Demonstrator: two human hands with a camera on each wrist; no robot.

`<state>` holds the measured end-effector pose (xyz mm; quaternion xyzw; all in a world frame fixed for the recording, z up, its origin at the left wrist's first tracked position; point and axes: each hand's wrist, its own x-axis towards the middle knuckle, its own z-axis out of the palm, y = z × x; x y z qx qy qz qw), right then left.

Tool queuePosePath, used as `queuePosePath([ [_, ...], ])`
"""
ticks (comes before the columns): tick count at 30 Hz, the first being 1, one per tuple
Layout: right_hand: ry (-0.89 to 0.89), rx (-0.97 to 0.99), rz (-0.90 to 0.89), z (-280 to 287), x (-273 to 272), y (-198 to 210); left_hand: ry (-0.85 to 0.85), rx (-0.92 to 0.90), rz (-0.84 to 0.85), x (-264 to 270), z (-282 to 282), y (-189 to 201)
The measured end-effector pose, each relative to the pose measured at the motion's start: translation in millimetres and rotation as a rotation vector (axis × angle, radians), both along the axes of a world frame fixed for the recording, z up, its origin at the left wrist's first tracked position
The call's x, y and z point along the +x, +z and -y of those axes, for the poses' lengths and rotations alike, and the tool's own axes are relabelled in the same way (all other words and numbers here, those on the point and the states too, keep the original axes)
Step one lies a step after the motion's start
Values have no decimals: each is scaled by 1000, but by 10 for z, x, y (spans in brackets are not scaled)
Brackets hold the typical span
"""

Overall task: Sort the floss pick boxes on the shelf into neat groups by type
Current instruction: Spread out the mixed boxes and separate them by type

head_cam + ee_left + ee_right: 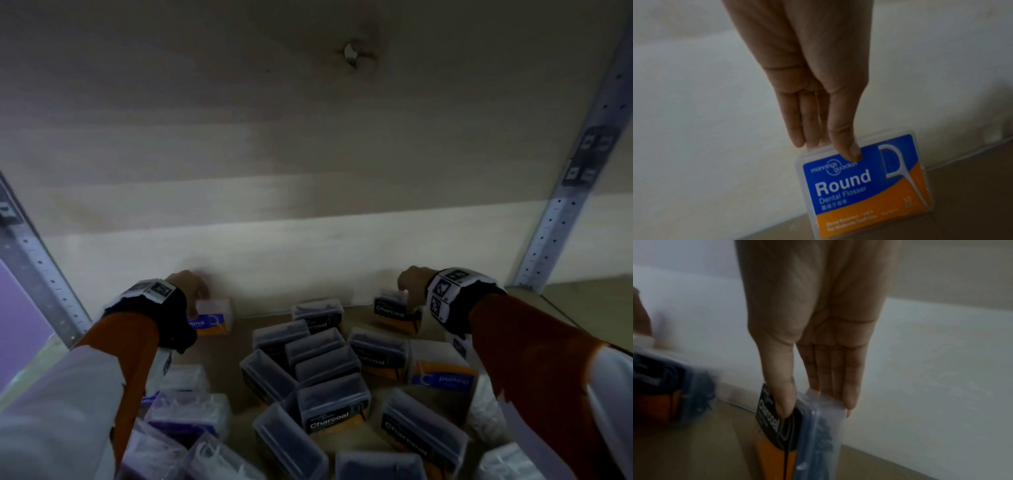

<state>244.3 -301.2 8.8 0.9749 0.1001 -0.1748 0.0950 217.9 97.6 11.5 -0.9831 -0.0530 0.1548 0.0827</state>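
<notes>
My left hand (191, 291) pinches the top of a blue-and-orange Round floss box (210, 317) (863, 183), thumb (846, 149) on its label, fingers behind; the box stands upright against the back wall at the left. My right hand (411, 284) pinches a black-and-orange Charcoal floss box (395, 311) (797, 434) by its top, thumb on the label, fingers behind, upright near the back wall at the right. Several Charcoal boxes (329, 377) lie jumbled in the middle of the shelf. Another Round box (442, 371) lies at the right.
Clear boxes of white picks (191, 411) pile up at the front left, and more (486, 414) sit at the front right. Perforated metal uprights (568, 192) (37, 267) frame the shelf. The brown shelf floor (243, 329) shows between my hands along the back wall.
</notes>
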Motion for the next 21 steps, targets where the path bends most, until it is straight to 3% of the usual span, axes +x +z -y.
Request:
queuePosePath([
  [12, 150, -9, -28, -487, -328, 64, -31, -21, -9, -17, -13, 16],
  [17, 168, -54, -28, -476, -466, 80, -38, 4, -13, -48, 3, 9],
  [21, 169, 33, 22, -331, -583, 216, -37, 29, -6, -83, -12, -16],
])
